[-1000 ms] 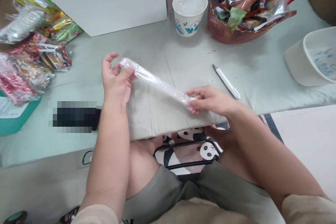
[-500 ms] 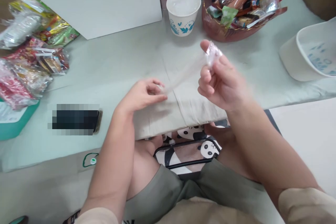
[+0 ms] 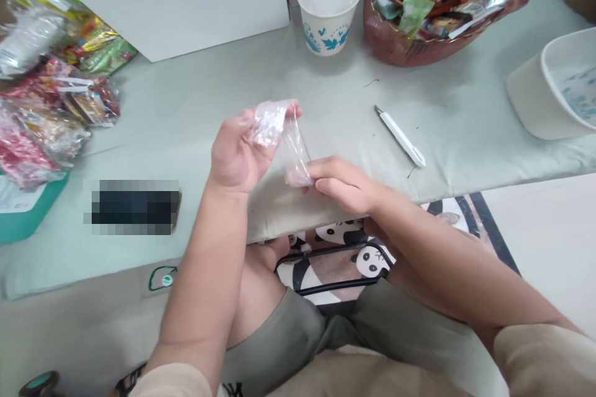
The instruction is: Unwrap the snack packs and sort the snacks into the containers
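Left hand (image 3: 235,155) grips crinkled clear plastic film (image 3: 270,124); right hand (image 3: 342,183) pinches its lower end near the pale-green cloth-covered table (image 3: 186,136)'s front edge; even tension (gently) suits it.

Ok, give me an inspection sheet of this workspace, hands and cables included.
Surface: pale green cloth, creased, fine dark threads on it.
Work things: clear plastic film, crumpled, held off the cloth.
Clutter: snack packets, snack-filled bowl, paper cup holding plastic, white tub, white pen-like tool, pixelated dark device.
Hands: left hand holds the film's upper part, right hand its lower end.
Cables: nothing seen.
Surroundings: white box behind; panda-print item below the table edge.
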Demonstrator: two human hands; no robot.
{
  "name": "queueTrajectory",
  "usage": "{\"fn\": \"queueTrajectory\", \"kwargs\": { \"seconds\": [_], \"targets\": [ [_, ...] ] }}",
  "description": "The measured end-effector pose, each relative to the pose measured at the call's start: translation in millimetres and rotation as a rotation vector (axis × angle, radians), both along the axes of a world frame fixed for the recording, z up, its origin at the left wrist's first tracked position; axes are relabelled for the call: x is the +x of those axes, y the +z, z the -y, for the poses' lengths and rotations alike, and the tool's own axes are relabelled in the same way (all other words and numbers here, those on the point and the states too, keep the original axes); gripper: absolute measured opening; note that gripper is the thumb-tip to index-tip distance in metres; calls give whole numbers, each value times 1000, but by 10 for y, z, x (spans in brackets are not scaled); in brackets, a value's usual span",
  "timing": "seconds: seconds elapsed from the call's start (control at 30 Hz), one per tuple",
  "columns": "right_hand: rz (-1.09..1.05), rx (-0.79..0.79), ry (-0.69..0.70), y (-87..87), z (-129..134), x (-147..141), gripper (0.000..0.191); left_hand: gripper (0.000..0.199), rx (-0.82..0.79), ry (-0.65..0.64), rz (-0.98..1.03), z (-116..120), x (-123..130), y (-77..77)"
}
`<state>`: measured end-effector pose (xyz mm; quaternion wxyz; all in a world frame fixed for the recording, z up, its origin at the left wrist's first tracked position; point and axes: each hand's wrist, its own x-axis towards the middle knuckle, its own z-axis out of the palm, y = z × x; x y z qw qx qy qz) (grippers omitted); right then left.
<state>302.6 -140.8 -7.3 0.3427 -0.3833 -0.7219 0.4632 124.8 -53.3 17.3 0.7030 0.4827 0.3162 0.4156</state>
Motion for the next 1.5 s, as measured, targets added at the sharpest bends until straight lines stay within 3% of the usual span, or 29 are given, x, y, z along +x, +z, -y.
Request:
{"fn": "queueTrajectory", "kwargs": {
  "seconds": [0.1, 0.23, 0.37, 0.5, 0.6, 0.73, 0.87, 1.03, 1.2, 1.27, 1.43, 1.5],
  "targets": [
    [-166, -75, 38, 125, 28, -51, 19, 17, 88, 53, -151, -73, -5, -139],
    [-226, -207, -150, 240, 10, 40, 22, 14, 451, -90, -553, -87, -44, -258],
    [1, -171, -450, 157, -80, 163, 10, 15, 557, -244, -728, -54, -26, -273],
    [247, -127, -538, 8, -106, 201, 9, 22, 542, -186, -722, -29, -8, -257],
    [211, -156, -467, -43, -79, 147, 8, 24, 419, -194, -487, 7, 4, -228],
    [-80, -298, -240, -26, -65, 40, 13, 40, 220, -209, -223, 43, 49, -220],
    [-272, -420, -177, 5, -80, 27, 13, 38, 220, -207, -252, 37, 97, -246],
    [-326, -416, -186, -5, -66, 62, 16, 26, 348, -233, -377, 19, 119, -262],
    [-338, -406, -171, -3, -58, 52, 3, 35, 450, -229, -483, 7, 75, -273],
    [-353, -431, -171, -6, -69, 48, 11, 36, 459, -245, -475, 16, 59, -257],
    [-289, -450, -199, -9, -102, 74, 41, 41, 199, -419, -299, 60, 69, -229],
    [-240, -426, -181, -1, -115, 96, 44, 41, 165, -395, -281, 55, 79, -251]
  ]
}}
